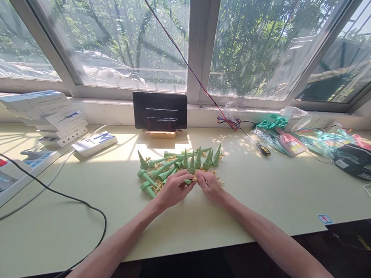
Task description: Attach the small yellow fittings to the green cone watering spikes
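A heap of green cone-shaped plastic spikes [162, 168] with small yellow parts lies on the pale table [266, 193], some standing upright, some on their sides. My left hand [175, 189] and my right hand [210, 186] meet at the near edge of the heap. Together they grip one green spike piece [189, 181] between their fingertips. Both hands have their fingers curled closed around it.
A dark tablet with a phone on a wooden stand [160, 115] sits at the back. White boxes [50, 115] and a power strip [13, 171] lie left, with a black cable [84, 203]. Bags and tools [289, 143] clutter the right.
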`<state>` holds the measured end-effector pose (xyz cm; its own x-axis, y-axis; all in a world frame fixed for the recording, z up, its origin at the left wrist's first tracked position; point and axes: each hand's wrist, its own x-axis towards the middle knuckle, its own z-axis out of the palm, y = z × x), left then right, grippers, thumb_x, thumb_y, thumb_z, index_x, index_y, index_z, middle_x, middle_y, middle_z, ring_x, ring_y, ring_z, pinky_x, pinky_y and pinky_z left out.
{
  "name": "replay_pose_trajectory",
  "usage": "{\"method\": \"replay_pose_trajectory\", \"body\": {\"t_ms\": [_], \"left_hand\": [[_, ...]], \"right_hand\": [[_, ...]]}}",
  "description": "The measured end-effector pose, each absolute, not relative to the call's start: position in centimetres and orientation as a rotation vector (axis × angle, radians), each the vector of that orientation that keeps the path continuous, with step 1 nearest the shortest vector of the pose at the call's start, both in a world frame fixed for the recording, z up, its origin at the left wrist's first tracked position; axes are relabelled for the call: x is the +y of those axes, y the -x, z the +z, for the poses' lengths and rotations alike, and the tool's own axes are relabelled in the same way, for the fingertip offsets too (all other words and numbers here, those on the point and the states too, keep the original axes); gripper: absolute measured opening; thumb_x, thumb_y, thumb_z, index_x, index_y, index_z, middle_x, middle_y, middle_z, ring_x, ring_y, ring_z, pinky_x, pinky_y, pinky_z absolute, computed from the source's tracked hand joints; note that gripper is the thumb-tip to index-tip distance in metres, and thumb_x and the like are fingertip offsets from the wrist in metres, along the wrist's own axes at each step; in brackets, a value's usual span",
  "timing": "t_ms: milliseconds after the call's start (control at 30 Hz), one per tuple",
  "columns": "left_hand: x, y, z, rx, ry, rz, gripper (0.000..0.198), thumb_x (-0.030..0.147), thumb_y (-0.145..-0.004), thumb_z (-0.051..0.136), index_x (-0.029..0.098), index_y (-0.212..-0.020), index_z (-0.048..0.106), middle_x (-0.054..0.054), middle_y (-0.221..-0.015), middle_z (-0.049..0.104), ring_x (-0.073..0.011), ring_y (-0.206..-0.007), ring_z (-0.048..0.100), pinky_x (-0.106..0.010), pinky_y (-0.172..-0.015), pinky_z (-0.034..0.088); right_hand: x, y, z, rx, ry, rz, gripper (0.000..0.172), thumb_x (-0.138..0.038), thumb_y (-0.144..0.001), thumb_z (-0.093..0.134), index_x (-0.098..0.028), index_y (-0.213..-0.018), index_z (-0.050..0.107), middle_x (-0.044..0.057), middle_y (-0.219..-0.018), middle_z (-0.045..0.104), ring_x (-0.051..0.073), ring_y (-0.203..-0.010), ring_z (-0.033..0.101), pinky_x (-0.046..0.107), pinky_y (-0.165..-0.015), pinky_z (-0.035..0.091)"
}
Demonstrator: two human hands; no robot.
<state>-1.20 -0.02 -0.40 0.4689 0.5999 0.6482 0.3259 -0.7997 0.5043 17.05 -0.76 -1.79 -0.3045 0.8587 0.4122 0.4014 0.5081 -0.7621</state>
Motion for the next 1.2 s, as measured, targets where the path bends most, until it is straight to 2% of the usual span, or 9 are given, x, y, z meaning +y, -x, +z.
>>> {"method": "replay_pose_trajectory", "body": {"t_ms": [100,333,633,967,1200], "left_hand": [[0.0,1.2,-0.4,0.768,-2.441,1.246,0.014,0.022,-0.094,0.056,0.018,-0.097,0.069,-0.004,-0.08,0.063,-0.0088,-0.058,0.051,-0.019,-0.048,0.041],[-0.1,1.3,-0.3,0.676,-2.512,1.238,0.012,0.015,-0.094,0.054,0.018,-0.094,0.066,-0.005,-0.083,0.064,-0.0129,-0.07,0.06,-0.024,-0.062,0.049],[0.2,1.6,-1.0,0.665,-2.607,1.182,0.014,0.013,-0.093,0.051,0.018,-0.084,0.06,-0.003,-0.077,0.059,-0.0124,-0.065,0.053,-0.024,-0.059,0.045],[0.1,2.0,-0.5,0.608,-2.856,1.092,0.027,-0.002,-0.081,0.036,0.02,-0.08,0.052,-0.002,-0.074,0.053,-0.0119,-0.057,0.046,-0.023,-0.054,0.037],[0.0,1.8,-0.1,0.589,-2.954,1.125,0.027,-0.001,-0.084,0.035,0.02,-0.082,0.052,-0.001,-0.071,0.052,-0.0118,-0.053,0.044,-0.025,-0.049,0.032]], "right_hand": [[-0.8,-17.1,-1.7,-1.908,1.038,0.704,0.041,-0.041,-0.103,0.029,-0.021,-0.068,0.032,-0.004,-0.061,0.035,0.011,-0.055,0.033,0.026,-0.055,0.027],[-0.8,-17.1,-1.9,-1.941,1.006,0.675,0.04,-0.039,-0.104,0.03,-0.021,-0.068,0.029,-0.004,-0.061,0.034,0.011,-0.055,0.032,0.026,-0.054,0.025],[-0.8,-16.8,-2.3,-1.932,1.017,0.624,0.042,-0.041,-0.103,0.03,-0.021,-0.066,0.029,-0.004,-0.058,0.034,0.011,-0.053,0.031,0.027,-0.053,0.024],[-1.0,-16.0,-1.6,-1.827,1.123,0.803,0.046,-0.043,-0.101,0.033,-0.021,-0.06,0.028,-0.004,-0.055,0.03,0.011,-0.052,0.029,0.027,-0.051,0.023],[-0.7,-16.0,-1.5,-1.81,1.207,0.945,0.046,-0.042,-0.098,0.034,-0.022,-0.059,0.021,-0.004,-0.056,0.021,0.011,-0.051,0.022,0.027,-0.05,0.02]]}}
